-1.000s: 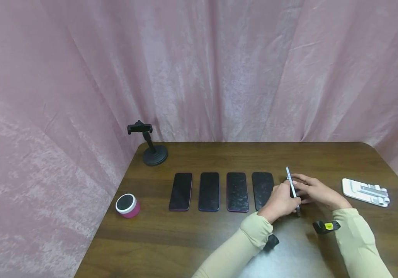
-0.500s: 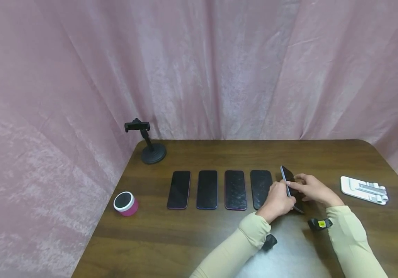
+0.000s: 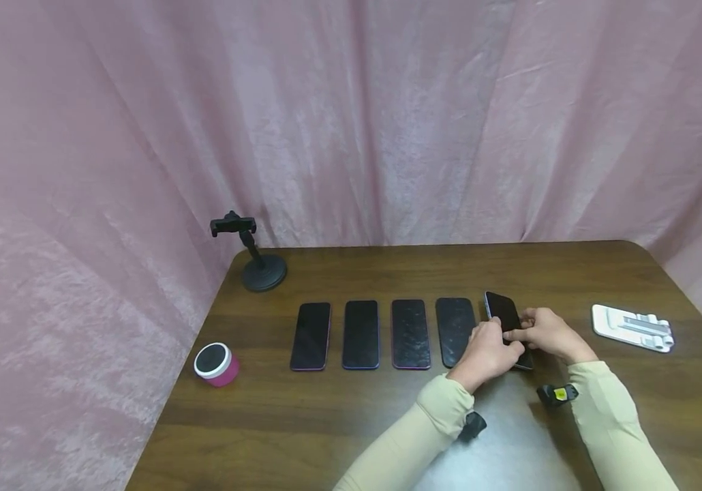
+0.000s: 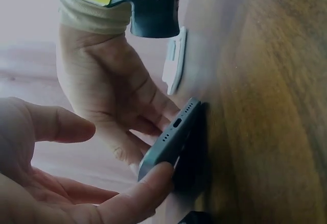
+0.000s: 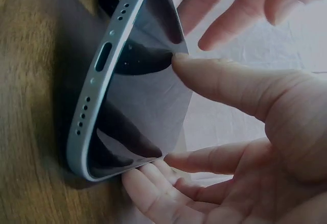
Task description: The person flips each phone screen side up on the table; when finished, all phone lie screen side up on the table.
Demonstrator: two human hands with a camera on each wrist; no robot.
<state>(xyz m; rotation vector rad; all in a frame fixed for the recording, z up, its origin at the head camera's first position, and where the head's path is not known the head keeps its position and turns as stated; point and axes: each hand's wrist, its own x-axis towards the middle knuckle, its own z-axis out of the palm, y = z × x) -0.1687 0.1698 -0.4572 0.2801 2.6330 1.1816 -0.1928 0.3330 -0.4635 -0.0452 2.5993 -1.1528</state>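
A smartphone [image 3: 501, 309] with a dark screen and pale metal frame tilts over the wooden table, its left edge raised. My right hand [image 3: 555, 334] holds it, the thumb [image 5: 196, 71] on the screen and other fingers at its right edge. At the raised left edge is my left hand [image 3: 487, 351], a fingertip [image 4: 159, 175] touching the frame while its thumb stays apart from the phone. The charging port end faces both wrist cameras. Just left lies another dark phone [image 3: 454, 320], partly covered by my left hand.
Three more phones [image 3: 311, 337] lie face up in a row to the left. A pink jar [image 3: 223, 368] sits near the left edge, and a black phone stand [image 3: 264, 273] is behind it. A white folded stand [image 3: 632, 327] lies at the right.
The held phone has gone from standing on its long edge to leaning down to the right, its screen now facing up more. Both hands have lowered with it; the head view has shifted slightly.
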